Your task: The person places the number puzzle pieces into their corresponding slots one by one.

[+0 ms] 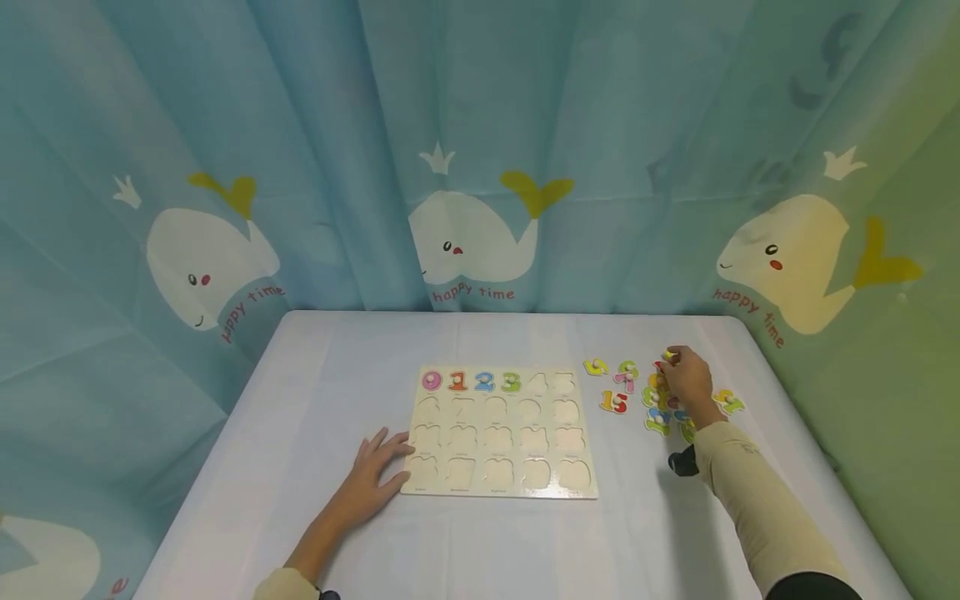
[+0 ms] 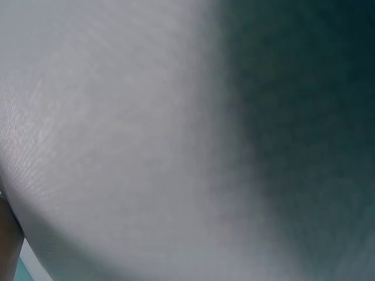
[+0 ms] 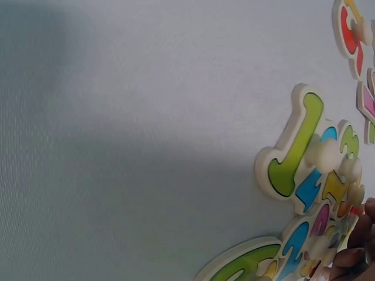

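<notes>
A wooden number puzzle board (image 1: 480, 406) lies on the white table, with 0, 1, 2 and 3 seated in its top row and bare recesses elsewhere. My left hand (image 1: 371, 475) rests at the board's left edge, fingers spread and fingertips touching it. On the right, my right hand (image 1: 688, 383) is over a heap of knobbed number pieces (image 1: 655, 398). Its fingertips pinch a small yellow number piece (image 1: 669, 356), mostly hidden by the fingers. In the right wrist view, fingers (image 3: 357, 246) show at the lower right beside a green-and-blue number piece (image 3: 299, 152).
Loose number pieces lie around the heap: a yellow one (image 1: 596, 367), a 15 (image 1: 614, 402) and a yellow-green one (image 1: 728, 402). A curtain (image 1: 480, 100) with whale prints hangs behind the table (image 1: 337, 358). The left wrist view is mostly blurred white surface and dark shadow.
</notes>
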`<state>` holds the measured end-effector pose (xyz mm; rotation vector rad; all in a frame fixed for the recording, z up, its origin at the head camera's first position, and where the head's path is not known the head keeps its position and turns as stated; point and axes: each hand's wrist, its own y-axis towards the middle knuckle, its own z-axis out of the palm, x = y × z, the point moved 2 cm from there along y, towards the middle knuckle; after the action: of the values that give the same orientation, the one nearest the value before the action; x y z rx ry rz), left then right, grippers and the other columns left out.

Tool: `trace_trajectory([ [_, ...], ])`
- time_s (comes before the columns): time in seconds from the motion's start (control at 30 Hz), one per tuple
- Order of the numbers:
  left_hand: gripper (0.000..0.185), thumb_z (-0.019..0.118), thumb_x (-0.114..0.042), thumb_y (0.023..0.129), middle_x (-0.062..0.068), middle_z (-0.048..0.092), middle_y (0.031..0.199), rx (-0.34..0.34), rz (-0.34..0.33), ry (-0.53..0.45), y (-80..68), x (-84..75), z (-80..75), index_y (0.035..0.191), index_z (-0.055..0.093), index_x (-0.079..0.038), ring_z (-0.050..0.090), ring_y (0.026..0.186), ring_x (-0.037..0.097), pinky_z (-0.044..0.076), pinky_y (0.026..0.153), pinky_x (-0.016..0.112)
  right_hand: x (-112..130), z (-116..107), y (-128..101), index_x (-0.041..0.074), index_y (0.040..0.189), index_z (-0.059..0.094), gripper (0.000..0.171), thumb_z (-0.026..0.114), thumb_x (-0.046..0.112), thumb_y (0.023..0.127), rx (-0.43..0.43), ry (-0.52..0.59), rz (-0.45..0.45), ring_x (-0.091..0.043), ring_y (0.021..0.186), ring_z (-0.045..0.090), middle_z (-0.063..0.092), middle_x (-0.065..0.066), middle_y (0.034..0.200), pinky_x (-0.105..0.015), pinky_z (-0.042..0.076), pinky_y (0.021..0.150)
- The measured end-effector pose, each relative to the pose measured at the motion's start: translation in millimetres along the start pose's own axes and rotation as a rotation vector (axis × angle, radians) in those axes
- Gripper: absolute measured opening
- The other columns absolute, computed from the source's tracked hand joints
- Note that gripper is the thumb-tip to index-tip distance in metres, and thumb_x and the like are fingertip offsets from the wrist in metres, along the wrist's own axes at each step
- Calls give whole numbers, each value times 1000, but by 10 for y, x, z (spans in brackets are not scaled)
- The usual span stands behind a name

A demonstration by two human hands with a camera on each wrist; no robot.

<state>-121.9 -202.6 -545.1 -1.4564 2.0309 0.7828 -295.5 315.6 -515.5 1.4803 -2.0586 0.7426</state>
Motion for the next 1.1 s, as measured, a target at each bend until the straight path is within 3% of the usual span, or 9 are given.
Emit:
trace_trajectory([
  [0.17,32,67,-19,85,9,49,138,8,-21,0,-9,-4,-11,116,61,-14,23,135,41,2,108,60,-2,19,-11,-8,130,43,40,51,9,95,-31,-71,-34,-31,86,54,52,-26,113,-27,48,50],
  [0.33,31,68,-18,85,9,50,137,-3,-23,1,-24,-1,-12,115,62,-14,24,135,41,2,108,60,2,60,6,-9,130,43,43,55,12,94,-31,-117,-73,-33,87,54,55,-26,110,-38,46,66],
  [0.57,32,68,-18,85,8,49,138,1,-11,-1,-20,0,-10,116,61,-15,23,135,41,2,108,60,-33,91,45,-7,133,41,43,51,12,96,-32,-136,-82,-32,85,54,52,-26,114,-27,48,46],
  [0.83,32,68,-18,85,8,50,137,-5,-4,0,-11,-11,-19,116,61,-15,24,135,41,3,108,61,-19,78,34,-3,137,38,45,50,15,97,-52,-68,-108,-33,89,51,49,-23,114,-18,43,38],
  [1.1,31,68,-17,85,9,50,137,-6,6,2,-7,-6,-15,115,62,-14,25,134,42,4,108,61,117,196,-41,-3,134,43,43,53,14,95,-47,-21,-293,-27,76,53,56,-21,107,-27,42,56],
])
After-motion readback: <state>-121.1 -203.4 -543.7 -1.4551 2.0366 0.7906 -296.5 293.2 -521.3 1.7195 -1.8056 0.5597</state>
